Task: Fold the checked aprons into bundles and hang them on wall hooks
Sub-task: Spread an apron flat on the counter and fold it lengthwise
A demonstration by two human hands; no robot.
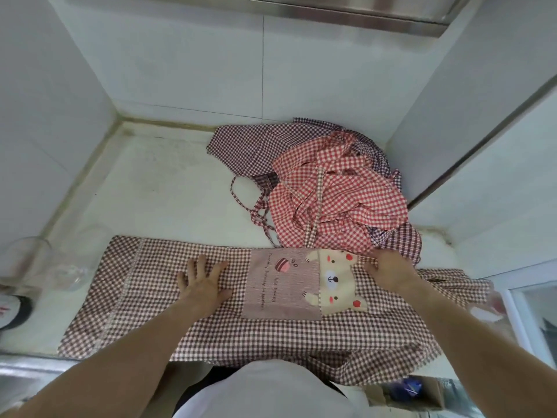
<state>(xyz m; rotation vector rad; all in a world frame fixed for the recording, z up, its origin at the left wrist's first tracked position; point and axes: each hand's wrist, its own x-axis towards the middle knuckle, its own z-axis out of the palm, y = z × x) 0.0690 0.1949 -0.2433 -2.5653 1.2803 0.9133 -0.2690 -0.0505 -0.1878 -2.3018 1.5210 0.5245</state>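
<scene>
A brown-and-white checked apron (pixel 168 297) with a bear pocket (pixel 304 285) lies spread flat along the counter's front edge. My left hand (pixel 203 282) presses flat on it, fingers spread, left of the pocket. My right hand (pixel 388 271) rests on the apron's far edge, right of the bear; its fingertips point away and I cannot see whether they pinch the cloth. Behind lies a crumpled red checked apron (pixel 337 194) on top of a purple checked apron (pixel 250 143).
The white counter (pixel 156 188) sits in an alcove with tiled walls left, back and right. Clear glassware (pixel 39 267) stands at the left edge. A steel sink rim (pixel 27 369) is front left, a cardboard box (pixel 419 390) front right.
</scene>
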